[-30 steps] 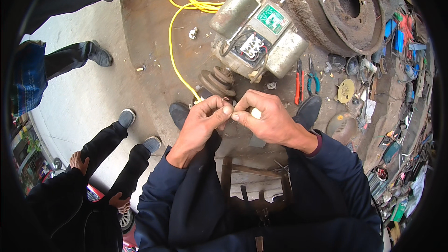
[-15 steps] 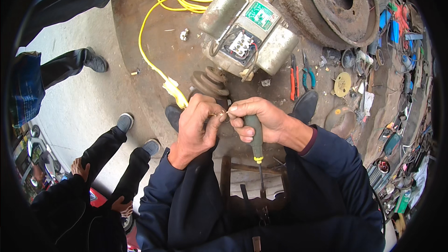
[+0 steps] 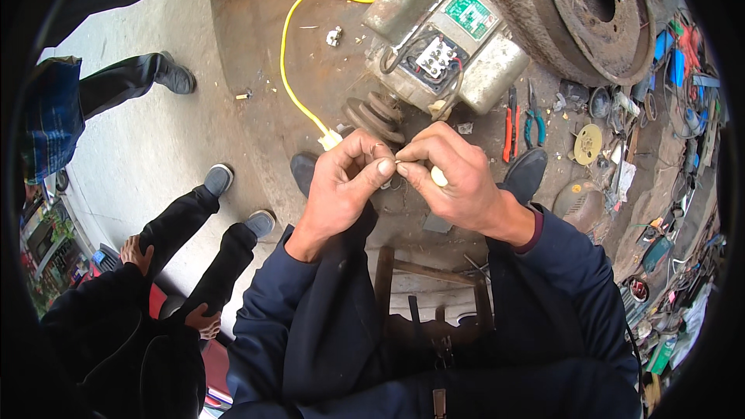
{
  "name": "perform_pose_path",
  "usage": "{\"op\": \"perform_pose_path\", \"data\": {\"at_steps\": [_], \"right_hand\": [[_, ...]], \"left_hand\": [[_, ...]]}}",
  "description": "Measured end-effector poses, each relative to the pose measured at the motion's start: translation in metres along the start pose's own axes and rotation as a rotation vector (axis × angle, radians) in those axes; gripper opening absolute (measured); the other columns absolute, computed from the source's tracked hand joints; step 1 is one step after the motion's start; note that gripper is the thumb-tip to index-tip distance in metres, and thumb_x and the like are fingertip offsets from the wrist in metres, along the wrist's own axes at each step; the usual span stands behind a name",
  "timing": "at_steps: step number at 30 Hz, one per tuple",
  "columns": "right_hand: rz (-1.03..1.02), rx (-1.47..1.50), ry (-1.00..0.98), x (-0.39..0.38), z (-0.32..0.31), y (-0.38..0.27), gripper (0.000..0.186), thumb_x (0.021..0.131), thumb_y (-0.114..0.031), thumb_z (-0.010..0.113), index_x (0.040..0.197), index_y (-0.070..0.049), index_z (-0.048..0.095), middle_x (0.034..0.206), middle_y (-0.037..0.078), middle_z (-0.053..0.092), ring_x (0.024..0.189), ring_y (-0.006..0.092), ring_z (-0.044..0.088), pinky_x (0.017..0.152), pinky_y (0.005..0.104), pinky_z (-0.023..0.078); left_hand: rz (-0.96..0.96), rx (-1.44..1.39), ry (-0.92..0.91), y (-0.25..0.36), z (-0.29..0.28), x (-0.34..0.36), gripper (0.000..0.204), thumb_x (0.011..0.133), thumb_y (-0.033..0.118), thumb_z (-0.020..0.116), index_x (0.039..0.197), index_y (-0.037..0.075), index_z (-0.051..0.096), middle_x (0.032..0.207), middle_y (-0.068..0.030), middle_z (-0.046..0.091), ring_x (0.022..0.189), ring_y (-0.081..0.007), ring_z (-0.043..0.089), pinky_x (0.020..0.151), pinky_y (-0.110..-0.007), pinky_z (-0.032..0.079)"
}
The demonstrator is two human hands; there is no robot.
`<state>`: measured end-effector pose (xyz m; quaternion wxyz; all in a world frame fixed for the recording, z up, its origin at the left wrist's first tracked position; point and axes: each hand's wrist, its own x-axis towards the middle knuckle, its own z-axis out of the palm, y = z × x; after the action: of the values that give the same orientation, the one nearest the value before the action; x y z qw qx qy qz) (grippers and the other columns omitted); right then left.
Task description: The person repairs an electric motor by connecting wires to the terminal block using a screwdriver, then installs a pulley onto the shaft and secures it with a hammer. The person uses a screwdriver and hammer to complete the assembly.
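My left hand and my right hand meet fingertip to fingertip above the ground. Thumb and forefinger of each are pinched on a thin wire, very small here. A yellow cable runs down to a pale, crumpled part behind my left hand. Tucked in my right fist is the screwdriver, showing only a pale yellow rounded bit; its shaft is hidden. Just beyond my hands sits an electric motor with a stepped pulley and an uncovered white terminal block.
Red-handled pliers and teal-handled pliers lie right of the motor. A rusty wheel rim stands at the far right, with scattered parts along the right side. Other people's legs are on the left.
My right hand has turned over, hiding the screwdriver's green handle and shaft that hung below it. The view has shifted, so the motor and cable appear farther right and higher.
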<state>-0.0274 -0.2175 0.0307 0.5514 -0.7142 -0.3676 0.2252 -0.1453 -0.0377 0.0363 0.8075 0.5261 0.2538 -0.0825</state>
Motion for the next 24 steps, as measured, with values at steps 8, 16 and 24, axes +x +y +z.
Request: {"op": "perform_pose_path", "data": {"at_steps": [8,16,24], "right_hand": [[1.099,1.096,-0.260,0.005,-0.016,0.003,0.019,0.103,-0.016,0.072,0.101,0.003,0.070,0.082,0.010,0.068,0.060,0.0176,0.063,0.053,0.0332,0.049],[0.646,0.635,-0.078,0.000,-0.016,-0.011,0.032,0.099,-0.011,0.077,0.128,0.000,0.068,0.105,0.010,0.069,0.080,0.0160,0.068,0.070,0.0288,0.055],[-0.053,-0.047,-0.007,0.003,0.000,0.002,0.021,0.089,-0.002,0.079,0.109,0.000,0.072,0.096,0.012,0.066,0.077,0.0276,0.070,0.069,0.0413,0.057]], "left_hand": [[0.640,0.799,-0.019,0.006,-0.006,0.007,0.013,0.091,0.000,0.078,0.096,0.002,0.067,0.094,-0.0131,0.064,0.081,-0.0262,0.063,0.071,-0.035,0.051],[0.347,0.446,0.054,0.001,-0.013,0.007,0.014,0.101,0.010,0.075,0.098,0.002,0.065,0.097,-0.0026,0.059,0.086,-0.0130,0.054,0.079,-0.028,0.045],[0.117,0.226,-0.005,-0.002,-0.009,0.004,0.017,0.103,0.016,0.076,0.095,0.004,0.067,0.094,-0.0005,0.061,0.085,-0.0104,0.054,0.078,-0.029,0.046]]}}
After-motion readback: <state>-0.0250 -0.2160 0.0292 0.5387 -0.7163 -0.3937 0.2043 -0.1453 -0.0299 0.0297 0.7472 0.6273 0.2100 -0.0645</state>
